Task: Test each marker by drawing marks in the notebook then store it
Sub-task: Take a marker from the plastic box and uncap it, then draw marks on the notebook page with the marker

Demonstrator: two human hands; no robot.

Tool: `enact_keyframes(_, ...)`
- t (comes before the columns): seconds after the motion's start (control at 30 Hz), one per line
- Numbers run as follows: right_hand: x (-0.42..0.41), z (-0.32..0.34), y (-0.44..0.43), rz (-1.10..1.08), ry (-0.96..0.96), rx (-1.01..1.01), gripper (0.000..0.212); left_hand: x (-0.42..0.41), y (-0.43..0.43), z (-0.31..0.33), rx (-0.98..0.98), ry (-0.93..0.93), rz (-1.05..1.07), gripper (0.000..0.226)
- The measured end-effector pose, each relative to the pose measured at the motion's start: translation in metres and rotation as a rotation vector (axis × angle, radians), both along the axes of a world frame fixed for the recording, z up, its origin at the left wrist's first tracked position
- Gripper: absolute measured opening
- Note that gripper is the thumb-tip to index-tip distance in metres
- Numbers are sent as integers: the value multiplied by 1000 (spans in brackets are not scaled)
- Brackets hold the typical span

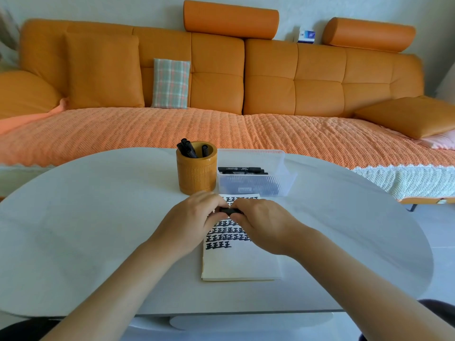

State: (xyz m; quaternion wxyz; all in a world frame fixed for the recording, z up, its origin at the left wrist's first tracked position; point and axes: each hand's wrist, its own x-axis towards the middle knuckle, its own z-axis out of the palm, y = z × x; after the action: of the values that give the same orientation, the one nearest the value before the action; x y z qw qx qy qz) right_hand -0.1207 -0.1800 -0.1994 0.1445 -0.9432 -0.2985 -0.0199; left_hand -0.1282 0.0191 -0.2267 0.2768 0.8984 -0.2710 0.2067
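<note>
The task looks well under way: the open white paper notebook (236, 259) lying under the hands already carries several rows of thick black test marks, the lowest row only partly filled, with bare paper nearer the person than the grip. Both the left hand (190, 221) and the right hand (262, 223) are closed on one short black marker (230, 210), each pinching an end so that only its dark middle shows between the fingers; whether the cap is going on or coming off cannot be told. The marker is held level just above the marked page, not touching it as far as can be seen. Beyond the grip and slightly to its left stands a round orange-brown pen cup (196, 174) with several black markers (189, 148) upright in it; beyond and to the right sits a clear plastic box (256, 180) with a few more black markers (242, 170) lying flat. Which container holds tested pens and which untested is a guess, so how many remain is unclear. All rests on a pale oval table (86, 230).
</note>
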Motion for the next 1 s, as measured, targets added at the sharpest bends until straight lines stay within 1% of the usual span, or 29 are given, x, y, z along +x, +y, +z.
enact_keyframes(0.07,0,1,0,2,32,9,26,-2,-1,0,43,-27,-10,18)
enact_keyframes(0.13,0,2,-1,10,50,25,26,-4,-3,0,79,-69,-16,19)
enact_keyframes(0.17,0,3,-1,14,26,19,26,-4,-4,0,79,-84,-19,17)
enact_keyframes(0.27,2,3,-4,8,-127,-18,27,-4,-7,2,20,-82,-19,13)
enact_keyframes(0.33,3,2,-5,14,-149,3,27,-3,-6,2,3,-75,-26,11)
enact_keyframes(0.47,2,5,-6,30,-111,52,31,-3,-2,3,-7,-68,-25,9)
enact_keyframes(0.57,3,5,-6,42,-91,15,34,-2,0,4,-5,-64,-30,11)
enact_keyframes(0.67,2,5,-4,1,1,28,43,-2,0,2,-15,-46,-26,15)
enact_keyframes(0.7,1,5,-4,-2,24,41,41,-2,0,1,-19,-41,-16,16)
enact_keyframes(0.8,-2,8,-11,7,129,157,29,0,6,-1,-39,-17,47,15)
enact_keyframes(0.83,-3,9,-14,15,150,200,31,0,9,-2,-49,-9,68,16)
enact_keyframes(0.93,-2,10,-19,-6,132,295,40,3,20,-9,-62,44,144,27)
enact_keyframes(1.0,-2,9,-21,-56,220,434,45,4,29,-15,-34,76,185,28)
